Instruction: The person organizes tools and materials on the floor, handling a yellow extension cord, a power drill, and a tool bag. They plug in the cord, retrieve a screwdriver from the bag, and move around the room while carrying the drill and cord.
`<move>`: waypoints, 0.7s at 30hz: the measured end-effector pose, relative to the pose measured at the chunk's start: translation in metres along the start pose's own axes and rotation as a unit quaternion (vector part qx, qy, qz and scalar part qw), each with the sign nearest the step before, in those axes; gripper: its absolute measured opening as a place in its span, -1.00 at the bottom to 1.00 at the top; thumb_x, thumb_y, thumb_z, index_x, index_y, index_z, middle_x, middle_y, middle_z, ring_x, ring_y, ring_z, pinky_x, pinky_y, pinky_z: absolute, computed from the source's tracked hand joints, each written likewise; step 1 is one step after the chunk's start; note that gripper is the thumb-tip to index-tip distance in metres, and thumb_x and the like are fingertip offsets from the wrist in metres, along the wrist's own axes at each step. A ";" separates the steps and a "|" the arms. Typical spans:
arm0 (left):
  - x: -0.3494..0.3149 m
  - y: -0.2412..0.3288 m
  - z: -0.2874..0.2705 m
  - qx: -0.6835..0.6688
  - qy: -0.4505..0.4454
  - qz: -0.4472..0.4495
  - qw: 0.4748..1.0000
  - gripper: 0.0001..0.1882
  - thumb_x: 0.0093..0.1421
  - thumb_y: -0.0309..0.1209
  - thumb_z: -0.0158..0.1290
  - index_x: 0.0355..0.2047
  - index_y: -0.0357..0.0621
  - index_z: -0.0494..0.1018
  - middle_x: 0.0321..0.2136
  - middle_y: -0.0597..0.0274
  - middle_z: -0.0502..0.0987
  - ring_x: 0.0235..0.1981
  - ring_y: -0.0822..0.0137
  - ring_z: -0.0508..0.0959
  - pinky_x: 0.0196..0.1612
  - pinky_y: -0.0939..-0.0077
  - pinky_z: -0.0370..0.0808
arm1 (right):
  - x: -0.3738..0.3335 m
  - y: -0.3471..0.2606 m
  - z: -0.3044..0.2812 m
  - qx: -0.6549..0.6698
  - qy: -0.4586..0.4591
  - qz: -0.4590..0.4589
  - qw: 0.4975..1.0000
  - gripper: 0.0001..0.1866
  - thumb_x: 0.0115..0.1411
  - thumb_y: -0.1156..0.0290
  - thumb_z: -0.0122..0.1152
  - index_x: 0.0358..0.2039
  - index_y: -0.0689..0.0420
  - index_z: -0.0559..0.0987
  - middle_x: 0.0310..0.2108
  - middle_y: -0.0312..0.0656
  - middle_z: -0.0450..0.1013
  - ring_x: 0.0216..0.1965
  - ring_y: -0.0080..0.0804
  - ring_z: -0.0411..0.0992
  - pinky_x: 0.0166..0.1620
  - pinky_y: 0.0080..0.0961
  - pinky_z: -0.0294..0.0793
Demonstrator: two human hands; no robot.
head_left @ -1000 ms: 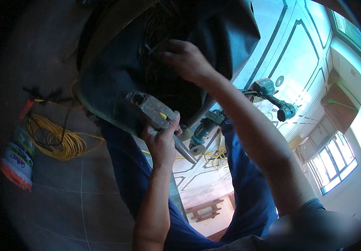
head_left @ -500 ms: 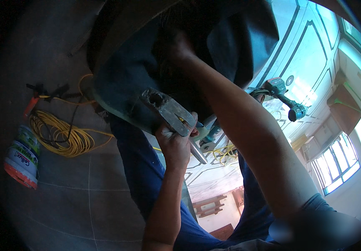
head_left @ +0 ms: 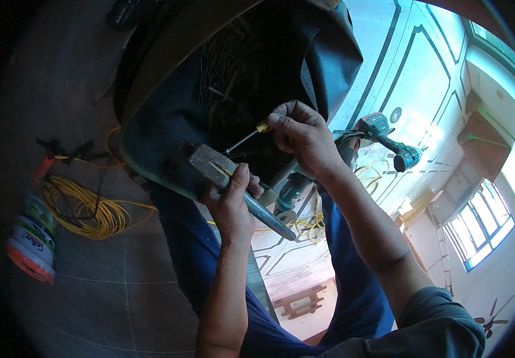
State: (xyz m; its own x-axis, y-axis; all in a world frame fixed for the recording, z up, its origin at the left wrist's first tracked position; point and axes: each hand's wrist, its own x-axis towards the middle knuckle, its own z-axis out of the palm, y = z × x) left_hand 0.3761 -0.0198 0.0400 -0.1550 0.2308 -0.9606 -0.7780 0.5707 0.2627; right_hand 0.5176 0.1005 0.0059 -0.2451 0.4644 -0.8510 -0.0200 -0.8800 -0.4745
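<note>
Bucket (head_left: 32, 241) far left, then coiled yellow cable (head_left: 87, 209). Next, dark open bag (head_left: 156, 143); before it I see a hammer (head_left: 211, 167), left hand (head_left: 232, 200) clamped round it. Screw (head_left: 243, 142) slants near the hammer head, yellow end pinched by right hand (head_left: 305, 138). Drill (head_left: 404, 152) farther right.

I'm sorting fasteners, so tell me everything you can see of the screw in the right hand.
The screw is slim, with a silvery-grey, metal-looking shaft marked by fine ridges like a thread. A yellow piece, plastic by its look, sits at its upper end, where the right hand pinches it between thumb and fingers. The shaft slants down to the left, in front of the dark container, to a slightly wider lower end near the hammer. Whether that end touches the hammer cannot be told.
</note>
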 end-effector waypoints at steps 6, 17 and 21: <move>0.004 -0.001 -0.004 -0.049 -0.041 0.014 0.998 -0.72 0.27 -0.25 0.20 -0.14 -0.17 0.49 -0.41 0.19 0.54 -0.43 0.37 0.53 -0.32 0.43 0.47 | -0.011 -0.003 -0.004 -0.055 0.015 -0.045 0.997 -0.75 0.38 0.31 0.21 -0.02 0.15 0.55 -0.31 -0.31 0.48 -0.39 -0.64 0.35 -0.35 -0.65 0.33; -0.002 -0.007 0.000 -0.007 -0.137 -0.094 0.986 -0.74 0.22 -0.33 0.26 -0.19 -0.24 0.52 -0.40 0.11 0.61 -0.50 0.33 0.60 -0.45 0.52 0.50 | -0.022 -0.017 -0.010 -0.206 -0.078 -0.076 0.972 -0.72 0.31 0.35 0.29 -0.03 0.18 0.60 -0.31 -0.24 0.51 -0.23 -0.48 0.50 -0.15 -0.48 0.50; -0.003 -0.007 0.006 0.009 -0.136 -0.103 0.985 -0.75 0.21 -0.36 0.28 -0.21 -0.27 0.54 -0.44 0.14 0.61 -0.48 0.33 0.64 -0.43 0.55 0.54 | -0.023 -0.016 -0.006 -0.172 -0.065 0.044 0.982 -0.72 0.24 0.25 0.40 -0.17 0.17 0.61 -0.44 -0.31 0.49 -0.40 -0.56 0.46 -0.32 -0.54 0.45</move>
State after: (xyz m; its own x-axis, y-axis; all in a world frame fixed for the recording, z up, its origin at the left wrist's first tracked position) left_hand 0.3856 -0.0202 0.0417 0.1761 0.3102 -0.9342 -0.7651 0.6403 0.0684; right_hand 0.5297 0.1044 0.0319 -0.3532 0.3527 -0.8665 0.3298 -0.8198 -0.4681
